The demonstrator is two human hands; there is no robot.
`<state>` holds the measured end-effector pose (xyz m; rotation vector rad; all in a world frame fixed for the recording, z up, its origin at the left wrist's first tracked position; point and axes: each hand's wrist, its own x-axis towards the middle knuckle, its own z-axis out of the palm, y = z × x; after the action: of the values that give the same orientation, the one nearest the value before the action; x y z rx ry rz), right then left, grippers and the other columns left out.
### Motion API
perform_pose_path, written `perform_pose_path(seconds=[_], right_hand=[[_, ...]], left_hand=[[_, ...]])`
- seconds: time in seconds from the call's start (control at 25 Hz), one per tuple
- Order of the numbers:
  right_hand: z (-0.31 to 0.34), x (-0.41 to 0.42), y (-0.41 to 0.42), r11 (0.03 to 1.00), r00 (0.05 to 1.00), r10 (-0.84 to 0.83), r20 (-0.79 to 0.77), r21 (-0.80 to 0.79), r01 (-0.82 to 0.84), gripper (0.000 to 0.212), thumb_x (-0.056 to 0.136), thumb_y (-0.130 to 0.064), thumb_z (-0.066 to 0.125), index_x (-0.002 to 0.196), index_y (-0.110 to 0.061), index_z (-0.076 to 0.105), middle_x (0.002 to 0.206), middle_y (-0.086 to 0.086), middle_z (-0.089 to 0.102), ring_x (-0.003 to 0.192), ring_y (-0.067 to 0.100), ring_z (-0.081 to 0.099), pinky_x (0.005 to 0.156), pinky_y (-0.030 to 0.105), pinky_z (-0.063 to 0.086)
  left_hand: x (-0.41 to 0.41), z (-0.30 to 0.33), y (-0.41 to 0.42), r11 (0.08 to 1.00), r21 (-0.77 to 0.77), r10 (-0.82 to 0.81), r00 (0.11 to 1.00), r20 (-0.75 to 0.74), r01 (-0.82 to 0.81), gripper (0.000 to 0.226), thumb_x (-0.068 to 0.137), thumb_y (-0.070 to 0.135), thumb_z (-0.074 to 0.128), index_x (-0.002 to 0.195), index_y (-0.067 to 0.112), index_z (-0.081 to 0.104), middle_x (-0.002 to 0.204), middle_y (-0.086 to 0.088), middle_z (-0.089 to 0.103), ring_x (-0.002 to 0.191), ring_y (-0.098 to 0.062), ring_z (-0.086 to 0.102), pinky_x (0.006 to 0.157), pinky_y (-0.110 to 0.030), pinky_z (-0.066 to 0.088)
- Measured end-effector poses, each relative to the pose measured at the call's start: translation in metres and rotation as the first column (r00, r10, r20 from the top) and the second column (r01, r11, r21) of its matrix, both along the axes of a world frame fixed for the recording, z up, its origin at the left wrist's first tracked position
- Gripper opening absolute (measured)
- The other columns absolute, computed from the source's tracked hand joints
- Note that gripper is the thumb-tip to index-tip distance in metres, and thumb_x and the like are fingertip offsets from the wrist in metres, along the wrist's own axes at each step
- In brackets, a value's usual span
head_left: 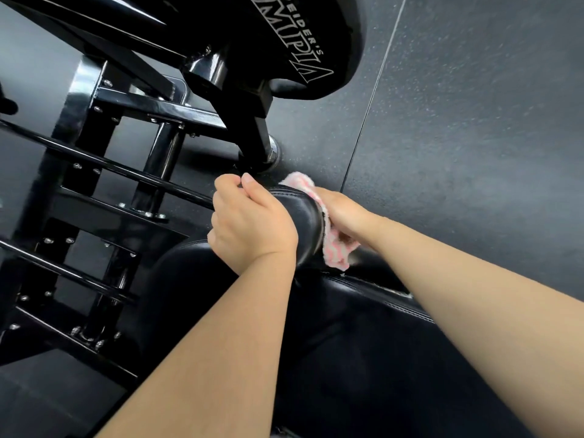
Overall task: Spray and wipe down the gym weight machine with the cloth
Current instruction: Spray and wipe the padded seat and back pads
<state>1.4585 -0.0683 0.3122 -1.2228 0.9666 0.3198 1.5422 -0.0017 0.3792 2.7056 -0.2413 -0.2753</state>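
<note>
I see a pink and white cloth (pixel 328 229) pressed against the right end of a black roller pad (pixel 300 226), partly hidden under my right hand (pixel 344 216), whose fingers curl around it. The pad's long axis runs left to right between my 2 hands. My left hand (pixel 249 222) wraps the pad's left end, fingertips out of sight. Below lies a black padded seat (pixel 363 327); above, a lettered pad (pixel 284 42), cut off. Black frame bars (pixel 94 159) stand left; dark speckled floor (pixel 474 121) right.
</note>
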Motion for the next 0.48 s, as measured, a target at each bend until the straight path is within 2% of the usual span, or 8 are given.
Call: perform_pose_path(seconds=[0.04, 0.08, 0.12, 0.16, 0.24, 0.32, 0.4, 0.48], right_hand=[[0.012, 0.001, 0.002, 0.998, 0.996, -0.055, 0.072, -0.013, 0.056, 0.049, 0.087, -0.068, 0.037, 0.073, -0.026, 0.060, 0.076, -0.004, 0.064, 0.079, 0.014, 0.062, 0.089, 0.024, 0.042], [0.022, 0.007, 0.006, 0.988, 0.980, -0.155, 0.126, 0.000, 0.157, 0.043, 0.092, -0.061, 0.037, 0.074, -0.029, 0.060, 0.077, -0.012, 0.064, 0.079, 0.005, 0.061, 0.085, 0.009, 0.036], [0.025, 0.009, 0.015, 0.969, 0.955, -0.223, 0.195, -0.065, 0.239, 0.032, 0.097, -0.051, 0.036, 0.083, -0.032, 0.057, 0.087, -0.017, 0.060, 0.086, 0.001, 0.058, 0.078, 0.001, 0.031], [0.033, 0.013, 0.027, 0.943, 0.933, -0.238, 0.271, -0.167, 0.289, 0.023, 0.100, -0.044, 0.033, 0.095, -0.035, 0.053, 0.099, -0.018, 0.054, 0.099, 0.003, 0.053, 0.078, -0.001, 0.027], [0.040, 0.008, 0.054, 0.829, 0.889, -0.170, 0.425, -0.425, 0.362, 0.039, 0.096, -0.046, 0.028, 0.115, -0.024, 0.055, 0.115, -0.014, 0.045, 0.118, 0.010, 0.043, 0.097, 0.012, 0.025], [0.038, 0.013, 0.051, 0.814, 0.883, -0.126, 0.451, -0.463, 0.352, 0.055, 0.088, -0.053, 0.029, 0.114, -0.017, 0.060, 0.115, -0.008, 0.052, 0.116, 0.014, 0.045, 0.103, 0.029, 0.031], [0.039, 0.028, 0.023, 0.919, 0.931, -0.075, 0.358, -0.338, 0.205, 0.047, 0.086, -0.055, 0.040, 0.099, -0.018, 0.066, 0.101, -0.004, 0.063, 0.103, 0.015, 0.055, 0.096, 0.034, 0.042], [0.049, 0.043, -0.009, 0.990, 0.970, 0.095, 0.226, -0.120, -0.069, 0.037, 0.090, -0.049, 0.047, 0.089, -0.017, 0.067, 0.089, -0.004, 0.065, 0.089, 0.015, 0.060, 0.085, 0.030, 0.048]], left_hand=[[0.000, -0.001, 0.000, 1.000, -0.016, 0.003, 1.000, 0.027, -0.002, 0.033, 0.100, 0.033, 0.027, 0.119, 0.014, 0.047, 0.116, -0.002, 0.057, 0.105, -0.031, 0.053, 0.085, -0.040, 0.033], [0.000, -0.002, 0.001, 1.000, -0.026, 0.002, 0.999, 0.052, -0.001, 0.035, 0.100, 0.034, 0.028, 0.123, 0.013, 0.045, 0.118, -0.002, 0.056, 0.106, -0.031, 0.053, 0.085, -0.041, 0.033], [-0.001, -0.003, 0.001, 0.999, -0.032, -0.003, 0.997, 0.071, 0.005, 0.037, 0.099, 0.034, 0.029, 0.125, 0.012, 0.045, 0.119, -0.002, 0.055, 0.107, -0.031, 0.053, 0.085, -0.042, 0.034], [0.000, -0.003, 0.002, 0.999, -0.033, -0.014, 0.996, 0.083, 0.016, 0.039, 0.099, 0.035, 0.028, 0.126, 0.011, 0.045, 0.119, -0.003, 0.055, 0.108, -0.031, 0.053, 0.084, -0.042, 0.034], [0.001, -0.004, 0.002, 0.999, -0.026, -0.024, 0.997, 0.074, 0.026, 0.039, 0.099, 0.035, 0.029, 0.126, 0.011, 0.045, 0.120, -0.004, 0.055, 0.109, -0.029, 0.052, 0.085, -0.041, 0.034], [0.002, -0.005, 0.003, 1.000, -0.023, -0.018, 0.998, 0.054, 0.019, 0.036, 0.100, 0.033, 0.031, 0.126, 0.012, 0.045, 0.121, -0.003, 0.054, 0.111, -0.028, 0.052, 0.087, -0.040, 0.033], [0.002, -0.005, 0.003, 0.999, -0.041, -0.019, 0.998, 0.063, 0.021, 0.035, 0.100, 0.032, 0.031, 0.123, 0.011, 0.046, 0.120, -0.003, 0.054, 0.110, -0.029, 0.052, 0.087, -0.040, 0.031], [0.000, -0.006, 0.003, 0.999, -0.028, -0.028, 0.995, 0.092, 0.031, 0.041, 0.097, 0.036, 0.024, 0.121, 0.013, 0.047, 0.119, -0.003, 0.055, 0.109, -0.029, 0.051, 0.087, -0.039, 0.030]])
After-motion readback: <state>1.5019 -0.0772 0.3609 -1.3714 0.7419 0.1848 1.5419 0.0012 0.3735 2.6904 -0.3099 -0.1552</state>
